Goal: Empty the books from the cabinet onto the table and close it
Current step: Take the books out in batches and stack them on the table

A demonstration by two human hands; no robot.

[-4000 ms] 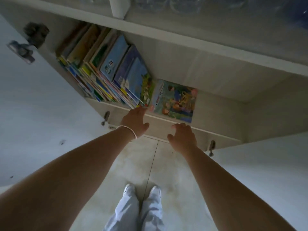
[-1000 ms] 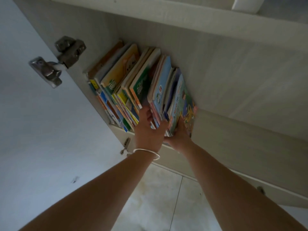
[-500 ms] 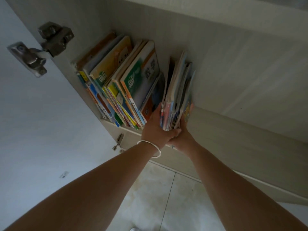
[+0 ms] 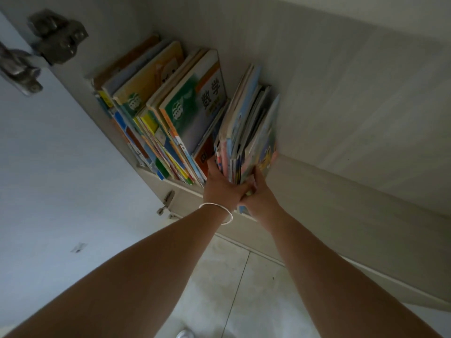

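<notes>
A row of colourful books stands on the cabinet shelf. A bundle of several thin books stands upright, parted from the rest. My left hand, with a silver bangle on the wrist, grips the bundle's left side. My right hand grips its right side and lower edge. The other books lean to the left against the cabinet's side wall, a green-covered one in front.
The open cabinet door stands at the left, with a metal hinge at its top. The shelf to the right of the bundle holds nothing. Pale floor tiles lie below, between my arms.
Both hands have gathered the rightmost books into one bundle and stood it upright, away from the leaning row. In the last half second the bundle has barely moved.
</notes>
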